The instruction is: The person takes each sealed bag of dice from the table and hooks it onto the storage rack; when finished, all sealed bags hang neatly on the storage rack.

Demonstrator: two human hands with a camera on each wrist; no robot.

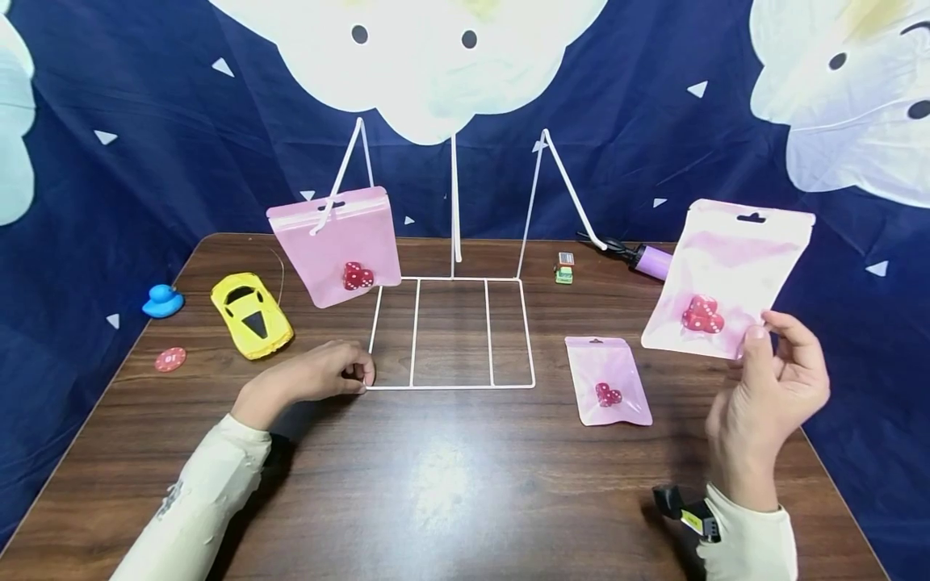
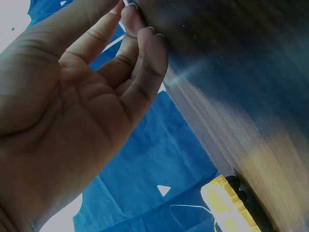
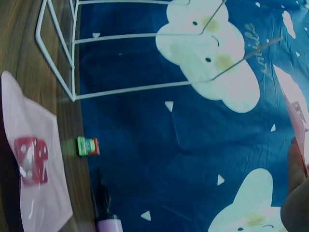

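Note:
A white wire rack (image 1: 450, 387) with three upward arms stands mid-table. At its front left corner my left hand (image 1: 312, 373) pinches the wire between thumb and fingers; the left wrist view shows those fingers (image 2: 145, 67) curled. From the rack's left arm hangs a pink zip pouch (image 1: 305, 258) with red dice inside, its slot threaded on the wire. Off to the right, my right hand (image 1: 773, 395) grips the lower corner of a second pink pouch (image 1: 741, 274), raised upright with red dice showing. A smaller pink pouch (image 1: 603, 359) with dice lies flat right of the rack.
Left of the rack are a yellow toy car (image 1: 250, 315), a blue rubber duck (image 1: 163, 301) and a red-and-white chip (image 1: 170, 359). A small green toy (image 1: 563, 273) and a purple-handled tool (image 1: 651, 262) lie at the back right. Blue cloud-print cloth (image 1: 617, 89) hangs behind.

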